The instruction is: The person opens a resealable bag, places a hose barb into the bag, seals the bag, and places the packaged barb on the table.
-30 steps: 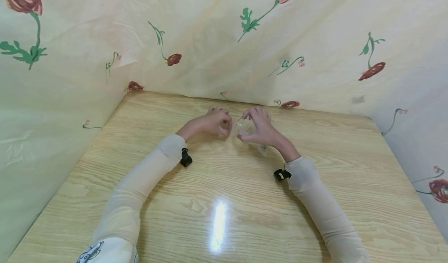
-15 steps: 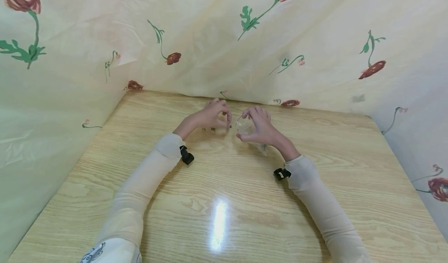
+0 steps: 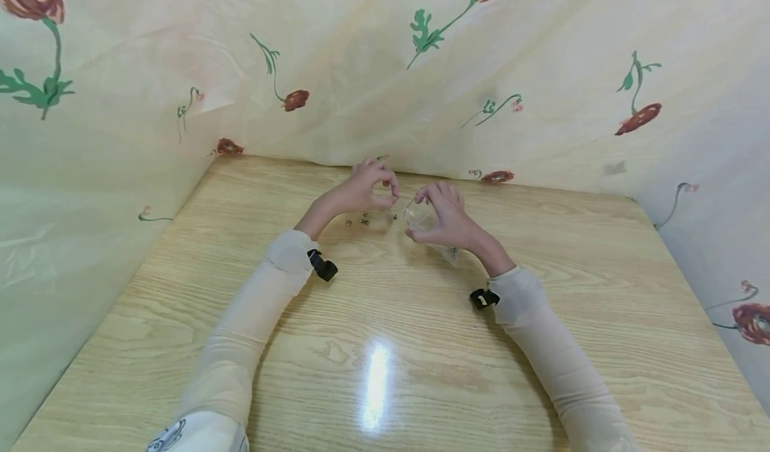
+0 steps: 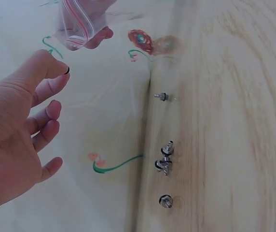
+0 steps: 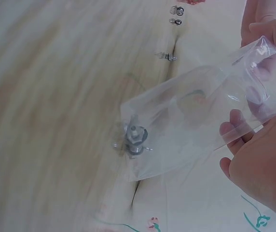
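Note:
My right hand holds a clear zip bag with its mouth spread between thumb and fingers. Several small metal fittings with black rings lie in the bag's bottom corner. Just left of the bag mouth, above the table, my left hand pinches something tiny between thumb and index finger. Only a black edge of it shows at the fingertips, seemingly a similar fitting's ring. Under that hand, one metal fitting lies alone on the wood, and several others lie farther left.
The wood-grain table reaches back to a flower-printed curtain, which also hangs at both sides. Black straps hang at both wrists.
The left hand has risen and moved away from me, uncovering the loose fittings on the table. The right hand and bag have stayed nearly still.

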Motion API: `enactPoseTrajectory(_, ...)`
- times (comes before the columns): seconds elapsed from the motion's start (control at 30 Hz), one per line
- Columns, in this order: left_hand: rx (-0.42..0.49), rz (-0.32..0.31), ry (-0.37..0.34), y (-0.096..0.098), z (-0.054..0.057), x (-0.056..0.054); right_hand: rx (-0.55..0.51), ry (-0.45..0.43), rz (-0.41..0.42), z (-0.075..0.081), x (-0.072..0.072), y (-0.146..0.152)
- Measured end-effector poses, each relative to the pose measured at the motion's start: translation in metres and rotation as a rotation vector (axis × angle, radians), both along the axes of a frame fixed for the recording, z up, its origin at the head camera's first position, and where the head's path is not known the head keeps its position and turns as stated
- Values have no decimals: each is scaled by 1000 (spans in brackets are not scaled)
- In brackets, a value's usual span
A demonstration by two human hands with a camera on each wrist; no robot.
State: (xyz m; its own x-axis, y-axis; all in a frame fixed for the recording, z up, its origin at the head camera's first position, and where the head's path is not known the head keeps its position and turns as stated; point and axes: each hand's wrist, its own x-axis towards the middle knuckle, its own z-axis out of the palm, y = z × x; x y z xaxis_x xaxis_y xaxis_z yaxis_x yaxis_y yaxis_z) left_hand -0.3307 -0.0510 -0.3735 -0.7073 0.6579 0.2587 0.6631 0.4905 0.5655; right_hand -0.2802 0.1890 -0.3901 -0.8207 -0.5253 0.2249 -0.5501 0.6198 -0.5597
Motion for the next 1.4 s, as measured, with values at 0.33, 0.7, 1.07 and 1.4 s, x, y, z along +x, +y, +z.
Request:
enactPoseTrajectory(0.33, 76, 1, 32, 6, 8, 6, 4, -11, -6, 1, 0, 1)
enactPoseTrajectory(0.7, 90, -12, 65, 12, 16, 16, -2, -12, -3, 1, -1, 1)
enactPoseTrajectory(1.07, 95, -35, 114, 15, 15, 23, -5, -2, 4, 1, -1, 1)
enactPoseTrajectory(1.4, 111, -61, 126, 21, 10, 25, -6, 4, 8, 0, -1, 0)
